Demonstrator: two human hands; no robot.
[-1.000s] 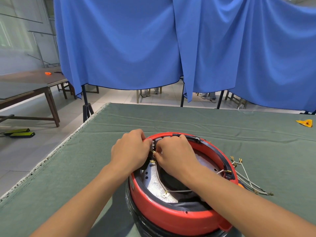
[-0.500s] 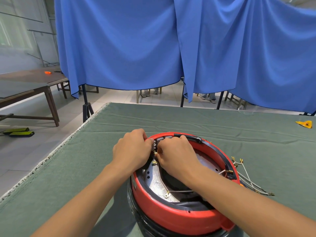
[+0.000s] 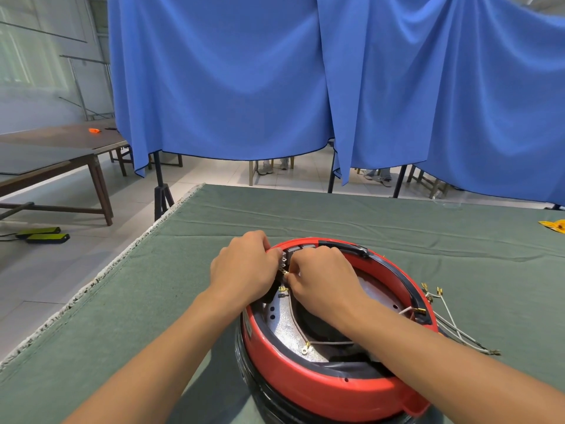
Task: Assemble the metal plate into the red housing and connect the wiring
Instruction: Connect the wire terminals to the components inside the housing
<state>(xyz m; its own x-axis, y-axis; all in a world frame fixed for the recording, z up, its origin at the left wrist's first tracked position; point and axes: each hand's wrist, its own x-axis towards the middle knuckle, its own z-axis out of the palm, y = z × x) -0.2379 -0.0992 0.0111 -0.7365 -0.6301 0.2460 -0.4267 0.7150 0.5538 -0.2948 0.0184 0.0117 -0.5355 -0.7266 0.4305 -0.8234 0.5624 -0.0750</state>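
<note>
Blue curtain behind; green cloth over tabletop [image 3: 367, 228]. Red housing [image 3: 308, 390] at near edge of tabletop, centre.

Fingers of both hands curled and bunched at far-left inner rim of housing, tips almost touching. Right hand [image 3: 324, 286] appears to pinch brass terminal [image 3: 285, 272] against grey terminal block [image 3: 286, 258] on rim; exact contact hidden by knuckles. Left hand [image 3: 244, 267] curled over rim beside block, apparently bracing housing; whether also pinching wire, cannot tell.

Metal plate [image 3: 284, 328] already lying inside housing, silver face up, partly hidden under right forearm. Brown wire with ring lug [image 3: 305, 348] lying loose across plate near front. Second brass terminal [image 3: 282, 289] just below fingers, unconnected by the look of it. White wires [image 3: 449, 319] draped over right rim, ends trailing on cloth, spade terminals free.

Judgement: plate seated, wiring step under way, most leads not yet attached.

For step in hand: align spade square to tab before pushing; push along tab axis, not sideways, to avoid bending tab. Grip on metal sleeve, not on wire. Steady housing with left hand against push. Confirm full seating with light tug.

Yellow object [image 3: 555, 225] at far right edge of tabletop, well apart.
</note>
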